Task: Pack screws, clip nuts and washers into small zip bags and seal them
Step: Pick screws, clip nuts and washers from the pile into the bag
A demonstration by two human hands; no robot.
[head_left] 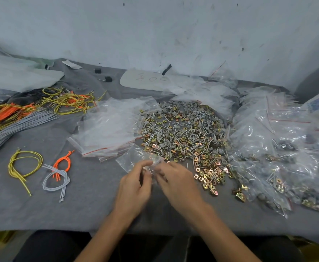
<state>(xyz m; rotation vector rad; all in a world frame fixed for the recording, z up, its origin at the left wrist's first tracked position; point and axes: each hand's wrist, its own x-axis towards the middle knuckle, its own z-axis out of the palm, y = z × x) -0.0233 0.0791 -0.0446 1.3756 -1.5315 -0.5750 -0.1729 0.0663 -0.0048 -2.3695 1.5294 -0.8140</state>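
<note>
Near the front edge of the counter [79, 208], at its middle: one zip bag [134, 157], clear, held between both hands.
- Lie: the bag's body sits beyond the hands and slants toward the far left. Its near edge is at the fingertips.
- Contents: too blurred to tell.
- Left hand [134, 188]: fingers curled, pinching the bag's near edge from the left.
- Right hand [177, 183]: fingers bent onto the same edge from the right. The two hands are almost touching.
- Step, as a judgement: working the bag's mouth, either opening or sealing. Which one cannot be told.

Pile [183, 129] of screws, clip nuts and washers: mid-counter, beyond and to the right of the hands.
- Near spill of clip nuts [209, 176]: just beside the right hand.
- Judgement: the right hand is the nearer for picking, and the left would keep the bag.

Empty bags [109, 127]: stack beyond the left hand, meeting the pile's left side.

Filled bags [277, 157]: heap toward the right edge.

Cords [25, 163]: yellow, orange and grey, toward the left edge, well apart from the hands.
</note>
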